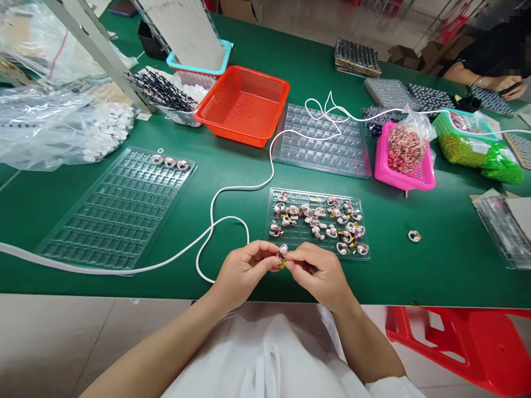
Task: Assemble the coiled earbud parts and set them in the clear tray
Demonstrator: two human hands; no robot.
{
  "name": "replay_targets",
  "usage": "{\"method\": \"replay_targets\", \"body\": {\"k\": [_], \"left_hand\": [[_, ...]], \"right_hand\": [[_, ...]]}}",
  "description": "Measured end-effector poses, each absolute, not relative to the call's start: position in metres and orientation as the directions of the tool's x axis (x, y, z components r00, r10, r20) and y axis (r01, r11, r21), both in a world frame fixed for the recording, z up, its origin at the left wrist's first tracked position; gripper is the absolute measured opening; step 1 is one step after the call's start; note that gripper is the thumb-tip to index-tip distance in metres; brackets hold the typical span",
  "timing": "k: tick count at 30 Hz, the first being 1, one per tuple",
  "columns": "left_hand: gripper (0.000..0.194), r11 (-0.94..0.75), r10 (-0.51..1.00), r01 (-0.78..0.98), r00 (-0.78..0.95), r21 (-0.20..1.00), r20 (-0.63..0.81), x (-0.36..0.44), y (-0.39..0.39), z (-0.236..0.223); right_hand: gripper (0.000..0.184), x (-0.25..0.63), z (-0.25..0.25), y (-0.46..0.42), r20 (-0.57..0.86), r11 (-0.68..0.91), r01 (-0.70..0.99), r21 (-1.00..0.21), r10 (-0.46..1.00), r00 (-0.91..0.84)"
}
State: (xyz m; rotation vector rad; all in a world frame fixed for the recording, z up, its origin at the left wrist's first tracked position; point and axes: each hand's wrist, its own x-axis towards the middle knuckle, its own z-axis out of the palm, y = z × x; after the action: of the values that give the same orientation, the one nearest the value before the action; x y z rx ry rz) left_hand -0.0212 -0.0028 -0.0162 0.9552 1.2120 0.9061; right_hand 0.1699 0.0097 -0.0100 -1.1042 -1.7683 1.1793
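Observation:
Between the fingertips of my left hand [244, 271] and my right hand [321, 271] is a small pale rounded part [284, 249] with a yellow flexible tab [282, 265] below it. Both hands are pinched closed on it, just above the table's front edge. Right behind them lies a clear plastic tray [271, 193] scattered with many similar pale parts [317, 218], some showing yellow and dark red bits. Another such part [414, 236] sits alone on the table to the right.
A clear compartment tray [112, 221] at left holds three parts in its top row. A white cable [232, 188] winds across the green table. Behind stand a red-orange basket [244, 110], an empty clear tray [323, 143] and a pink basket [415, 179]. At far right a person's hand [508, 85] shows.

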Motion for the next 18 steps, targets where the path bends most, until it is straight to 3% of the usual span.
{"method": "replay_targets", "body": {"k": [3, 8, 14, 18], "left_hand": [[0.012, 0.347, 0.932, -0.069, 0.137, 0.935, -0.336, -0.0208, -0.0027, -0.0137], [0.011, 0.298, 0.947, -0.034, 0.136, 0.954, -0.291, -0.0199, -0.0063, -0.0156], [0.011, 0.307, 0.942, -0.051, 0.159, 0.95, -0.296, -0.0183, -0.009, -0.0148], [0.015, 0.355, 0.931, -0.074, 0.114, 0.932, -0.346, -0.0177, -0.0068, -0.0117]], "right_hand": [[0.019, 0.1728, -0.0096, 0.0115, 0.167, 0.281, 0.244, -0.928, 0.901, -0.401], [0.017, 0.1719, -0.01, 0.0122, 0.119, 0.226, 0.264, -0.938, 0.922, -0.368], [0.028, 0.1724, -0.0154, 0.0091, 0.295, 0.424, 0.242, -0.873, 0.853, -0.431], [0.025, 0.1715, -0.0155, 0.0085, 0.254, 0.398, 0.276, -0.875, 0.862, -0.439]]}}
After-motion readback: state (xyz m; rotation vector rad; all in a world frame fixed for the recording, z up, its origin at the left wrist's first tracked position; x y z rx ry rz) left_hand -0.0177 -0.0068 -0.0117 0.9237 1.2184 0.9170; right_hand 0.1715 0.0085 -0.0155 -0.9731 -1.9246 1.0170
